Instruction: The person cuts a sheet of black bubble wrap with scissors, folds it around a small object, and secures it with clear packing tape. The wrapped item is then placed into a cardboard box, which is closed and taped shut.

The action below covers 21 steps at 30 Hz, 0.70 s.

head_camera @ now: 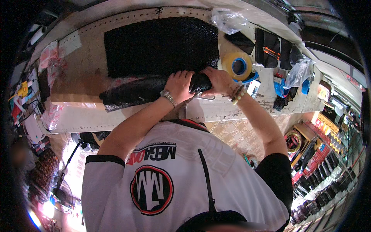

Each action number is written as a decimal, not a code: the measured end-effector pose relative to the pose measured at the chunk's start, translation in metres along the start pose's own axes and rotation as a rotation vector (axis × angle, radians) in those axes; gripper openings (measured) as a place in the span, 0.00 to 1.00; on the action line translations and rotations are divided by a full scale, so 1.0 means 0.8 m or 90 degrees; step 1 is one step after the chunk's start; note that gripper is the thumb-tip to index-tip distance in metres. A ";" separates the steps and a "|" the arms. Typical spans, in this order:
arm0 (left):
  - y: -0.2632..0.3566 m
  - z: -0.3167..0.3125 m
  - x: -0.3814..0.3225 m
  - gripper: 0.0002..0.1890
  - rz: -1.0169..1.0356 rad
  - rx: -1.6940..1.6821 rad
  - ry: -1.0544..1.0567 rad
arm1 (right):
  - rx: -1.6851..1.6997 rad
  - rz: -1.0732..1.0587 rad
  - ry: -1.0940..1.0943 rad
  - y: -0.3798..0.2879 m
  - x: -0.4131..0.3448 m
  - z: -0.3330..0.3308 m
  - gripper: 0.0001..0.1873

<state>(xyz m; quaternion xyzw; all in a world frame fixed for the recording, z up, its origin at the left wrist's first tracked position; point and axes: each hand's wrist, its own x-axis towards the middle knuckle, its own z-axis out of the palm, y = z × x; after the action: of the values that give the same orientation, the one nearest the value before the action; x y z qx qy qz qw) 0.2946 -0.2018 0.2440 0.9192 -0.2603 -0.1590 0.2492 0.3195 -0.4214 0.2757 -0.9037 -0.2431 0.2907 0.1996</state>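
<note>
A long black bundle in glossy plastic wrap lies across the workbench in front of me. My left hand grips it from above near its right part. My right hand closes round its right end, thumb below and fingers over the top. Beyond the bundle a sheet of black bubble wrap is spread flat, its near edge by my fingers. A pale loop, possibly a scissors handle, shows under my right hand; its remainder is hidden.
Right of my hands stands a large roll of clear tape with a blue core. An orange cutter knife lies on black pouches. A cardboard sheet rests at the left. Clear plastic bags and a blue tape dispenser are farther off.
</note>
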 end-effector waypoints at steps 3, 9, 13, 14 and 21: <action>0.003 -0.006 0.014 0.42 -0.043 0.013 -0.087 | 0.010 0.044 -0.133 0.016 0.023 0.000 0.42; -0.009 -0.009 0.034 0.44 -0.083 -0.009 -0.206 | -0.097 0.123 -0.336 0.005 0.066 -0.018 0.45; -0.002 -0.017 0.026 0.47 -0.012 0.084 -0.088 | -0.293 -0.033 0.017 -0.032 0.018 -0.002 0.56; 0.001 -0.024 0.022 0.47 -0.016 0.100 -0.108 | -0.291 -0.073 0.026 -0.038 0.014 0.005 0.56; -0.041 -0.086 -0.089 0.60 -0.045 0.267 -0.118 | -0.259 0.028 0.046 -0.015 0.035 0.033 0.54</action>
<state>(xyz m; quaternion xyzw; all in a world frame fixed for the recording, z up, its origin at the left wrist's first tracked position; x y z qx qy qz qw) 0.2789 -0.1117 0.2946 0.9408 -0.2772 -0.1939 0.0223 0.3195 -0.3903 0.2498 -0.9402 -0.2694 0.2077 0.0152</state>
